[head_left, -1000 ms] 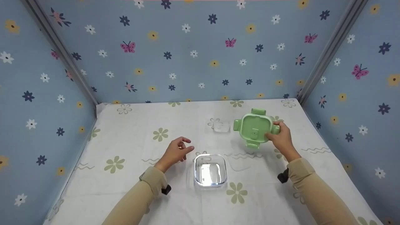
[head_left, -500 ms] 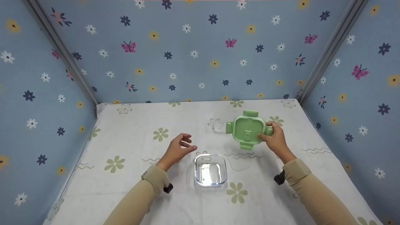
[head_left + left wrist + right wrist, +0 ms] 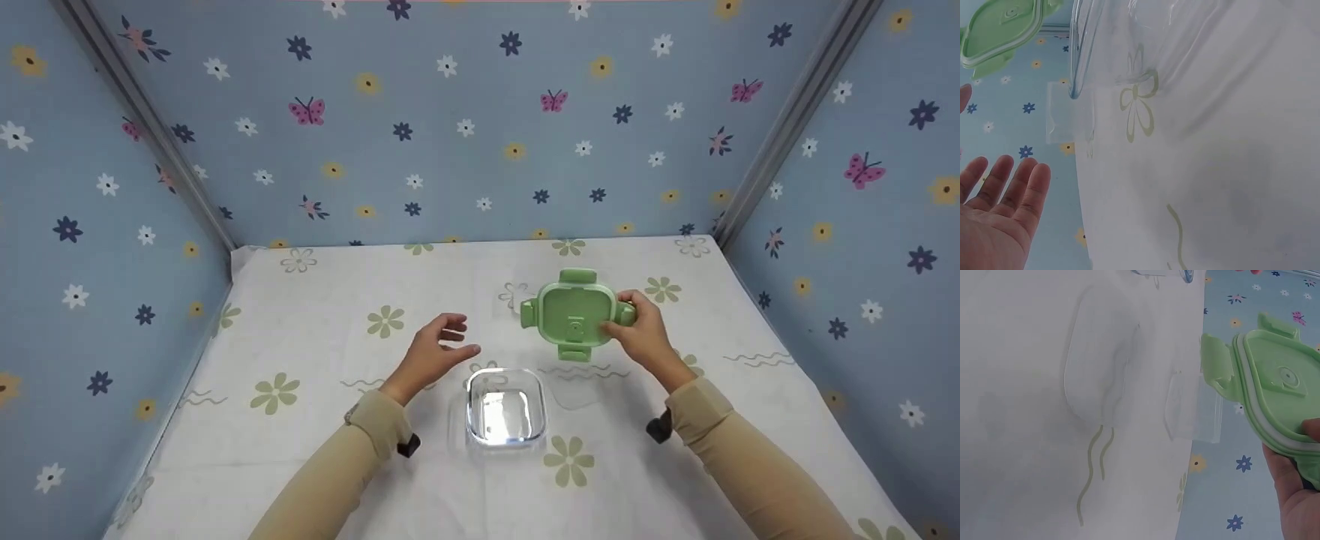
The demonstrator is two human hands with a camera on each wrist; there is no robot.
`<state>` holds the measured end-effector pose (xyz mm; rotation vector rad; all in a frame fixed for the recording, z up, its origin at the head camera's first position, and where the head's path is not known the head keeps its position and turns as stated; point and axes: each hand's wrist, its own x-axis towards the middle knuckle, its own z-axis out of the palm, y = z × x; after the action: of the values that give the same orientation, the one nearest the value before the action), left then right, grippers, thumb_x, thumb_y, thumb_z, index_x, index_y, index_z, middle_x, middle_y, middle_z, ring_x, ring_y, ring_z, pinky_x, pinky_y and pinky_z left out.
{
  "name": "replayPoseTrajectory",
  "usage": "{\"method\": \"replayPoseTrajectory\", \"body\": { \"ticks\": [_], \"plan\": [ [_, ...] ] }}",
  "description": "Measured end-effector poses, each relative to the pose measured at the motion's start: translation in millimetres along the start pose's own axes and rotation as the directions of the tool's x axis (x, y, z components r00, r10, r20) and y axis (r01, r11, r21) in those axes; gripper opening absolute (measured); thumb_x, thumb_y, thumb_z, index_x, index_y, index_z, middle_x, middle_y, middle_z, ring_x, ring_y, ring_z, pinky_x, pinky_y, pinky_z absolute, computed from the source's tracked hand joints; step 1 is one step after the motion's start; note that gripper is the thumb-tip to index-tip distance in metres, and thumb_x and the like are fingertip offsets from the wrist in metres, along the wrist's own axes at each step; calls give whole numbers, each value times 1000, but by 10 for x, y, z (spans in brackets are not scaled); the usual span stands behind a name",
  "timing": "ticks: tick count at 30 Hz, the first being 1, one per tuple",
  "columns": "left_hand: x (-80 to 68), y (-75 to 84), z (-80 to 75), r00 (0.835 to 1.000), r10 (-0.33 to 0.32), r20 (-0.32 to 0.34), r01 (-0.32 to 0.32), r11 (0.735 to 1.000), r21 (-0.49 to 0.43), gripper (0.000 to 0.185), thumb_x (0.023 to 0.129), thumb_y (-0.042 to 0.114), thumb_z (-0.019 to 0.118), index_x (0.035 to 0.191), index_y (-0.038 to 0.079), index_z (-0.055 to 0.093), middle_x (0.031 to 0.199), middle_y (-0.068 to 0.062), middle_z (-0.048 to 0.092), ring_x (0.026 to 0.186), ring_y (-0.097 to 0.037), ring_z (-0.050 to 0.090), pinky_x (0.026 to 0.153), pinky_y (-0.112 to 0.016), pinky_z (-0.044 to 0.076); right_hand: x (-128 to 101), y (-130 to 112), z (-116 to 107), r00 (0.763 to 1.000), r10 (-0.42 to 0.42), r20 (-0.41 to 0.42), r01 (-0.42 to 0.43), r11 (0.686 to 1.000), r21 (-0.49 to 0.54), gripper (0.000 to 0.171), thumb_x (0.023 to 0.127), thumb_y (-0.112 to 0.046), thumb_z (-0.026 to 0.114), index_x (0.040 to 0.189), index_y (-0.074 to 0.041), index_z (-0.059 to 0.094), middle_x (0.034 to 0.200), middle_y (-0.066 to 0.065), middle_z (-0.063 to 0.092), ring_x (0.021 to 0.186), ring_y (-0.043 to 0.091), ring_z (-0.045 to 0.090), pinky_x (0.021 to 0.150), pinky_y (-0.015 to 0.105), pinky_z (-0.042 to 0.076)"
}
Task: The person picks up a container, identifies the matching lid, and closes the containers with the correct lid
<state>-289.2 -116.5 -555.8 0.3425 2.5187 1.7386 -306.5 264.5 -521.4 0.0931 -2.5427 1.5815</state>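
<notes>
My right hand [image 3: 641, 337] pinches green lid [image 3: 571, 315], held above counter [image 3: 315, 360] centre. My left hand [image 3: 433, 354] fingers relaxed, apart, empty, just left of glass container [image 3: 505, 406].

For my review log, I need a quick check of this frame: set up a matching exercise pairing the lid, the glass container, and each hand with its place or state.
Things:
1. green lid
2. glass container
3. left hand
4. right hand

States:
a. fingers spread, holding nothing
b. grips the edge of a lid
c. held up above the tablecloth
d. stands open on the cloth, nearest the person

Pairs: 1-c, 2-d, 3-a, 4-b
</notes>
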Motion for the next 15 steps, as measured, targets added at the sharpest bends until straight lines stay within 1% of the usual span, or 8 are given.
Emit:
{"method": "replayPoseTrajectory", "body": {
  "ticks": [5, 15],
  "plan": [
    [46, 63, 36, 1000, 28, 8, -28, 1000, -7, 59, 94, 23, 86, 144, 5, 62, 139, -15, 67, 130, -35, 66, 109, -49, 57, -14, -45, 90, 999, -45, 1, 45, 999, 18, 35, 85, 9, 77, 116, 5, 62, 115, 20, 69, 95, 16, 62, 77, 18, 55],
    [116, 202, 122, 993, 106, 53, -105, 994, -19, 58, 94, 20, 87, 144, 6, 62, 141, -16, 66, 132, -35, 65, 112, -50, 56, -61, -160, 256, 992, -120, 37, 117, 991, 57, 29, 84, 14, 77, 107, 4, 63, 105, 17, 68, 93, 17, 60, 76, 18, 54]
  ]
}}
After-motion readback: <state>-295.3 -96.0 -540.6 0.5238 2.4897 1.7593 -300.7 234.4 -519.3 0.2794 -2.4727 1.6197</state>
